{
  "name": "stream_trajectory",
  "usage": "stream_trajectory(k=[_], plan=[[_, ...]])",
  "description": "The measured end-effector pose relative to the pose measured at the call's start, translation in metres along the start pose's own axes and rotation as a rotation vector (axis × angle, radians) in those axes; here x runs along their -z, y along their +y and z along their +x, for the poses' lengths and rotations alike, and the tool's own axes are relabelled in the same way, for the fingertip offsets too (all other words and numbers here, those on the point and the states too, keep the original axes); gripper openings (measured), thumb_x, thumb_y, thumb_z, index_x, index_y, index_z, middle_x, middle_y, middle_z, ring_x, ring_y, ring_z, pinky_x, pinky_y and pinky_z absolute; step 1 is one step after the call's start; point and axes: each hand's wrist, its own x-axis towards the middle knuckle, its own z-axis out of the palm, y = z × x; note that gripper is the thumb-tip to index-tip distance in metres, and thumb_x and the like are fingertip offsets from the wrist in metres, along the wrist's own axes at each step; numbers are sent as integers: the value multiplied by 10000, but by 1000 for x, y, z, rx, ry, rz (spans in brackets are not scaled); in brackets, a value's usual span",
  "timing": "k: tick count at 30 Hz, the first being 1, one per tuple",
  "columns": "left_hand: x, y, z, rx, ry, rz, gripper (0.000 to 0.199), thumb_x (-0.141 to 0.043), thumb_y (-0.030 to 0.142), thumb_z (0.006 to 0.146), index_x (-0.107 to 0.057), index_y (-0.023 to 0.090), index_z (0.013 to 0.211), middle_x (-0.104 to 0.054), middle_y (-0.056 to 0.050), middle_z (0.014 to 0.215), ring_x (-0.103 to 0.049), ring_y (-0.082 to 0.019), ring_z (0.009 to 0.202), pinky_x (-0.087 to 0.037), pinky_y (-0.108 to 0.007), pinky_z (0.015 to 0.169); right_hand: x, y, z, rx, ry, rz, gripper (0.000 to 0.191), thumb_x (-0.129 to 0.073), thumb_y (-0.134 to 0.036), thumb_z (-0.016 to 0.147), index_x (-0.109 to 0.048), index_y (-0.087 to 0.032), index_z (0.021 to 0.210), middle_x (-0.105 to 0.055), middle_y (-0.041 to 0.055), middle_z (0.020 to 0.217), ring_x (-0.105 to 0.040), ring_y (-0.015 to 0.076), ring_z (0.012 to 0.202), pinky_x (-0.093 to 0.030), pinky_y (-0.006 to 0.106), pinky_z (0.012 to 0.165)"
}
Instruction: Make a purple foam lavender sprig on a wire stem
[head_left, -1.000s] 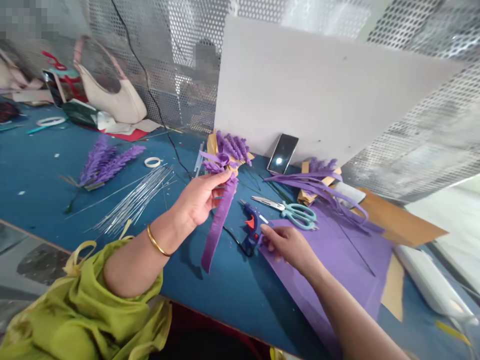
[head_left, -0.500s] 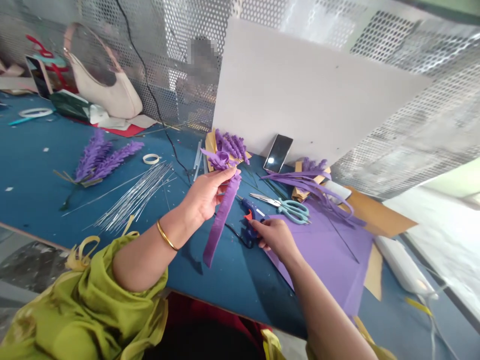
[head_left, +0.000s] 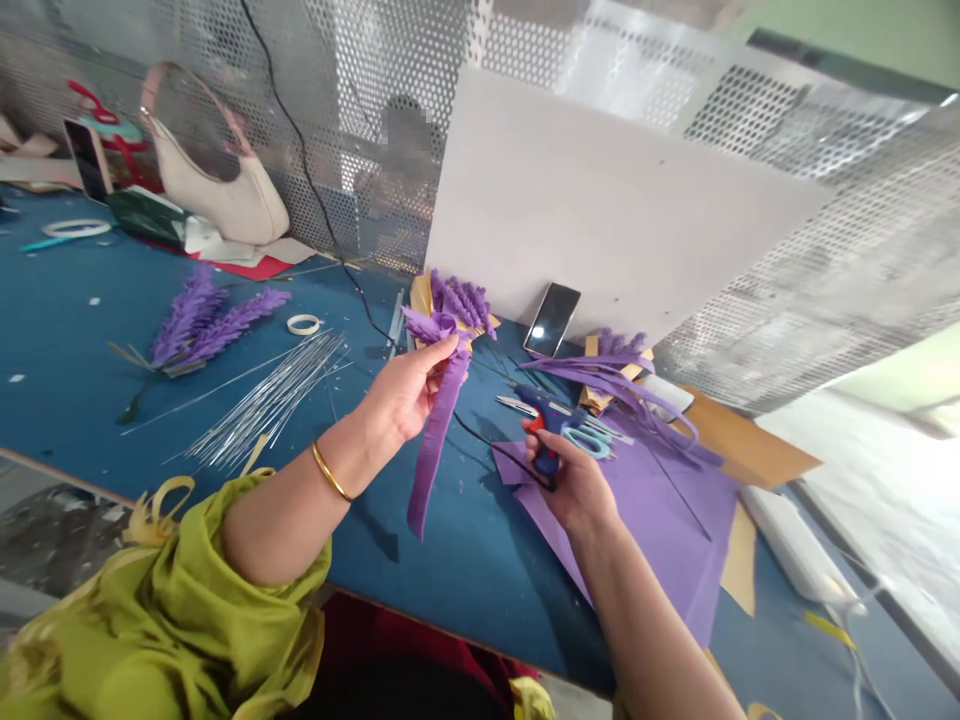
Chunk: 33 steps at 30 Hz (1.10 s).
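Observation:
Between the thumb and fingers of my left hand (head_left: 412, 390) is a purple paper strip (head_left: 433, 450), its long end hanging down over the table and its upper end bunched into a flower-like curl. My right hand (head_left: 574, 475) grips the handle of a blue glue gun (head_left: 553, 410) with a red trigger, raised off the table. The gun's black cord (head_left: 480, 432) runs off to the left. Partly hidden behind the gun are scissors (head_left: 589, 440) with light teal handles. Below my right hand spreads a sheet of purple paper (head_left: 645, 520).
Silvery wires (head_left: 266, 405), a tape roll (head_left: 303, 324) and purple flower stems (head_left: 195, 320) lie on the left. A phone (head_left: 553, 318) leans on a white board (head_left: 600, 200). Purple strips (head_left: 622, 375) and brown paper (head_left: 742, 430) lie at right. A handbag (head_left: 217, 190) stands at back left.
The glue gun has been lifted off the table and moved right, over the scissors, in my right hand. My left hand has shifted slightly with the purple strip.

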Motion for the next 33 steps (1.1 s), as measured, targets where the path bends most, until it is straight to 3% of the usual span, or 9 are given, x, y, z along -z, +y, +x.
stream_trajectory(k=[3,6,9,11,14,17,22,26,33], plan=[[1,1,1,-27,16,-29,160,-814,254,758,-732,116,766,-693,-20,668,-606,-90,564,-440,-211,539,6,-13,8,-14,-19,120,189,-722,-264,727,-683,-138,863,-600,-39,601,-463,30,433,-330,103,326],[3,4,5,-113,49,-98,157,-797,254,780,-717,123,751,-680,-12,658,-600,-78,568,-429,-202,542,10,-22,17,-14,-13,198,141,-713,-207,739,-655,-155,856,-693,-18,781,-449,-4,445,-377,81,369],[8,6,11,-195,117,-147,179,-813,267,762,-691,140,731,-655,11,635,-570,-62,542,-403,-198,517,11,-25,21,77,51,235,237,-777,-155,678,-611,-159,847,-732,12,964,-494,-1,487,-390,99,379],[11,6,14,-225,173,-149,207,-834,289,735,-680,151,727,-649,23,635,-557,-57,530,-382,-200,496,11,-23,19,254,120,201,304,-826,-165,656,-594,-163,852,-736,23,989,-510,17,491,-376,134,373],[12,5,14,-258,235,-118,241,-858,327,698,-696,161,764,-657,29,663,-561,-58,546,-370,-203,488,8,-17,7,644,201,78,257,-830,-176,695,-626,-144,847,-736,31,892,-525,46,470,-415,200,428],[9,2,11,-252,200,-54,269,-866,351,683,-723,155,799,-662,20,690,-559,-58,566,-368,-205,498,7,-11,-11,878,100,-20,136,-759,-226,799,-669,-132,838,-710,35,817,-544,80,461,-418,251,458],[3,-11,1,-161,57,53,258,-847,373,708,-747,155,801,-698,-14,735,-607,-93,633,-411,-214,549,9,-2,-30,780,-235,-300,100,-685,-239,881,-707,-173,953,-712,33,763,-622,154,540,-512,333,564],[0,-19,-9,-112,-17,112,280,-842,403,725,-779,164,855,-701,-13,751,-629,-101,677,-437,-203,575,10,4,-29,771,-321,-539,130,-653,-271,919,-712,-195,1007,-719,40,820,-633,156,613,-522,325,612],[-6,-19,-21,-123,-67,150,302,-832,408,747,-805,189,953,-721,-12,810,-618,-88,689,-436,-182,579,15,15,-25,842,-418,-560,230,-605,-404,953,-635,-227,1096,-671,49,919,-602,174,706,-491,324,638]])
